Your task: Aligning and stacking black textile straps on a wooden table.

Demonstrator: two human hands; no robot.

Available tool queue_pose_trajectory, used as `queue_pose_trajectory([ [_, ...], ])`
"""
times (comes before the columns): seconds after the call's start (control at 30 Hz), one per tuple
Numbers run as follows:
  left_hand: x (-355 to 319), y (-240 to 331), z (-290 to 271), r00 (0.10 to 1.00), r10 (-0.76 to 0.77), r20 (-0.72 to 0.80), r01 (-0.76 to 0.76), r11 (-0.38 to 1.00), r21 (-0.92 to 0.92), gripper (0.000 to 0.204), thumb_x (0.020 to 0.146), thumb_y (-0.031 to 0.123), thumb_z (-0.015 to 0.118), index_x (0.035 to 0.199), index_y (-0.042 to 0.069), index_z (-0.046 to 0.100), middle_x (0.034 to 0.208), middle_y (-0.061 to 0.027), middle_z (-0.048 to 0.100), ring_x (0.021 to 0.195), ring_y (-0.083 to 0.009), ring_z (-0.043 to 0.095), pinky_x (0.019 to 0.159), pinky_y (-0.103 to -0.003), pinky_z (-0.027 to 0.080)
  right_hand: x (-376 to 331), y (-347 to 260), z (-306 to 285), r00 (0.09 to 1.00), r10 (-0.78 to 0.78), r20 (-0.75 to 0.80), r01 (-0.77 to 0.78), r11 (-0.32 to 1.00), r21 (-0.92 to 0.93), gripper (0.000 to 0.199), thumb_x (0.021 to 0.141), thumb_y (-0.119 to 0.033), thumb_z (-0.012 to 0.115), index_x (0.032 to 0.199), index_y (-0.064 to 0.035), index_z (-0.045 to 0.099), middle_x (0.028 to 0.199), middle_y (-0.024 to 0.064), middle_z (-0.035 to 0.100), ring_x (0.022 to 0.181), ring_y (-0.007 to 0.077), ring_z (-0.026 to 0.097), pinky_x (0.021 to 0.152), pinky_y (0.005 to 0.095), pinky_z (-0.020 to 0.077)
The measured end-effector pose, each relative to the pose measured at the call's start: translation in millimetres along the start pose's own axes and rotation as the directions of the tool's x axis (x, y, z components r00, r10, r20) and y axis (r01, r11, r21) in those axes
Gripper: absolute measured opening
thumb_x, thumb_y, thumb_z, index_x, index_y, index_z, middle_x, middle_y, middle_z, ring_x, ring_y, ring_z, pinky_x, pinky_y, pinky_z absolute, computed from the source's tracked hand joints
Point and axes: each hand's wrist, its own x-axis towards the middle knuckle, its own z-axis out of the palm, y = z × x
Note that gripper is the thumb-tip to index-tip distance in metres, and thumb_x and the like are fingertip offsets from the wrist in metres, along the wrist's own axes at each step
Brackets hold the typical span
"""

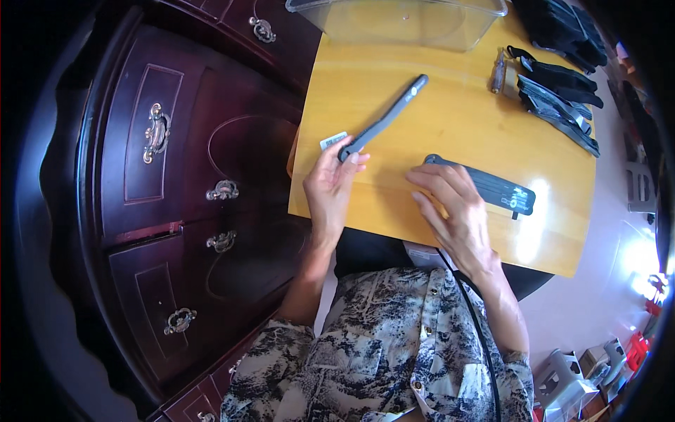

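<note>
My left hand pinches the lower end of a long, narrow dark grey strip. It bends slightly and carries a small pale mark near its far end; its exact kind I cannot make out. A small white label shows beside my left fingers. On the right, my right hand hovers with curved fingers apart and nothing visible in them. Behind it, a wider flat dark strip with white print lies on the wooden table, partly hidden by that hand.
A clear plastic bin stands at the table's far edge. Far right are dark fabric items, flat packaged pieces and a small brown-handled tool. Dark red drawers rise close on the left. A black cable hangs across my shirt.
</note>
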Motion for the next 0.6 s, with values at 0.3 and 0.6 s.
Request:
queue_pose_trajectory([
  [0.3,-45.5,-1.6,4.3,0.999,-0.029,-0.031,0.032,0.994,0.101,0.038,0.091,0.002,0.055,0.129,-0.002,0.050,0.116,-0.0094,0.062,0.096,-0.0089,0.057,0.085,-0.022,0.045,18.8,0.6,50.3,0.999,0.019,0.042,-0.031,0.947,0.319,0.013,0.081,-0.007,0.063,0.092,-0.0016,0.061,0.090,0.0122,0.060,0.088,0.0321,0.059,0.078,0.0383,0.0487],
  [0.6,-47.9,5.3,7.4,0.985,0.139,0.100,-0.151,0.981,0.125,0.035,0.092,0.000,0.052,0.127,-0.001,0.051,0.125,-0.0166,0.057,0.108,-0.0164,0.058,0.092,-0.027,0.046,14.6,-2.2,41.8,0.985,0.168,0.020,-0.158,0.868,0.470,0.012,0.081,-0.005,0.067,0.090,0.0006,0.063,0.085,0.0093,0.064,0.074,0.0180,0.065,0.067,0.0295,0.0522],
])
